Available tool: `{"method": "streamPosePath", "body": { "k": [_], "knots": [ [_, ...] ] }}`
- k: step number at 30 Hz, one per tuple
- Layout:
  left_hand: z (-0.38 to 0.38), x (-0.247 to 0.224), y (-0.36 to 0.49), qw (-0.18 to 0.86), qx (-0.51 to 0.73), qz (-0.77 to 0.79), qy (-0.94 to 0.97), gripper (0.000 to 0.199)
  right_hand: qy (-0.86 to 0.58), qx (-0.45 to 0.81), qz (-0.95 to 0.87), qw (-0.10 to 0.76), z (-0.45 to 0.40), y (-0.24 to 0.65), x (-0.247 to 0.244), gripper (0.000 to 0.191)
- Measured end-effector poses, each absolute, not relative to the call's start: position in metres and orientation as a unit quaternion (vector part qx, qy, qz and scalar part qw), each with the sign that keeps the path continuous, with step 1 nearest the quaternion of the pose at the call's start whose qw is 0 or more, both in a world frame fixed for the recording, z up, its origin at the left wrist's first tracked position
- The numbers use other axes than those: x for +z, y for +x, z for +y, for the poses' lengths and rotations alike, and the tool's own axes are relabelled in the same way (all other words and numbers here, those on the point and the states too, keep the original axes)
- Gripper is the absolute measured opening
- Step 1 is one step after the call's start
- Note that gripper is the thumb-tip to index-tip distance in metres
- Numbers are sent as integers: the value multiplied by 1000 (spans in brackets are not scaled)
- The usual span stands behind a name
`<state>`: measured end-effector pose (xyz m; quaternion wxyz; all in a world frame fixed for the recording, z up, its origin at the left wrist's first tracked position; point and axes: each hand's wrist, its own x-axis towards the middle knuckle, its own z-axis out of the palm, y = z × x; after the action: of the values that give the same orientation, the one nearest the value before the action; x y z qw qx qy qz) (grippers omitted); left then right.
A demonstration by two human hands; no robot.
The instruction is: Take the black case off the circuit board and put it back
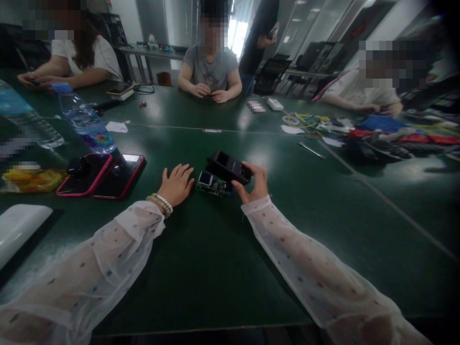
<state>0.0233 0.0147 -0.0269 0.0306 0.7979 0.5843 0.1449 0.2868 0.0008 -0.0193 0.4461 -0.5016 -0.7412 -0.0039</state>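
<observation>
Head view — right hand (258, 184) pinches black case (230, 166), left hand (177, 186) splayed.

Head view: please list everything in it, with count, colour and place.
Table: 1, green, centre
Case: 1, black, centre
Circuit board: 1, green, before case
Phones: 2, black and red, left
Bottles: 2, clear, left
Packet: 1, yellow, left
Smooth object: 1, white, left
Tool: 1, silver, right
Pile: 1, multicoloured, right
Other items: several, mixed colours, scattered
Chairs: uncounted, dark, background
People: 4, various clothes, beyond table
Left hand: 1, white-sleeved, beside circuit board
Right hand: 1, white-sleeved, holding case
</observation>
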Motion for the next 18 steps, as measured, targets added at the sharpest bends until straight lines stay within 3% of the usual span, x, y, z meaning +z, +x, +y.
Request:
{"method": "streamPosePath", "body": {
  "k": [4,9,18],
  "knots": [
    [15,-25,24,34,137,585,798,42,-549,-34,-695,462,15,303,-23,56],
    [14,-24,24,33,138,585,799,42,-621,-47,-663,415,38,322,-41,59],
    [15,-26,23,36,141,582,800,44,-665,14,-640,385,41,327,-53,61]
  ]
}}
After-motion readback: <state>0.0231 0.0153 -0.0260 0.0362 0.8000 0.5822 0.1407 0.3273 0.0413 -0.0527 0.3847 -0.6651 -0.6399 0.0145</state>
